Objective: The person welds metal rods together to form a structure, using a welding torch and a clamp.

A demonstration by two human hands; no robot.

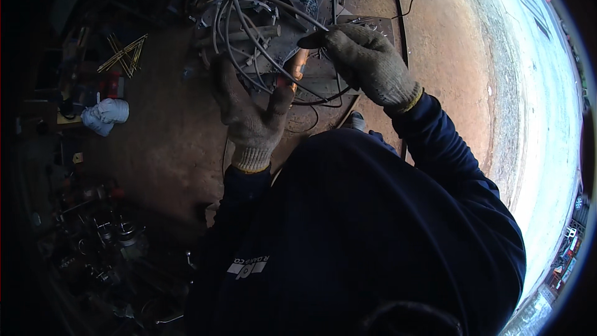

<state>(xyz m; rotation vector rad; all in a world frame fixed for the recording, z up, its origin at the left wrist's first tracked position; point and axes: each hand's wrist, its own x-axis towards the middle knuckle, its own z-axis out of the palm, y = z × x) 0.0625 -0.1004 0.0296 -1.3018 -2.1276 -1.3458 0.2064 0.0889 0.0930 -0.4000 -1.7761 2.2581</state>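
Both my hands wear grey knit work gloves with yellow-edged cuffs. My left hand (254, 115) is spread, thumb apart from the fingers, beside the loops of a grey cable (260, 48). An orange, copper-coloured cylinder (300, 65) shows just past its thumb; whether they touch I cannot tell. To the right, my right hand (370, 65) is closed where a stretch of the cable runs up to it, with a dark fingertip pointing left. The glove hides exactly how the cable sits in its fingers.
Behind the loops stands a cluttered metal work surface (311, 3) with bars and rods. Yellow rods (124, 55) and a whitish cloth bundle (106, 115) lie at left. Dark machine parts (112, 230) fill the lower left. Brown floor (448, 56) reaches a bright outdoor strip at right.
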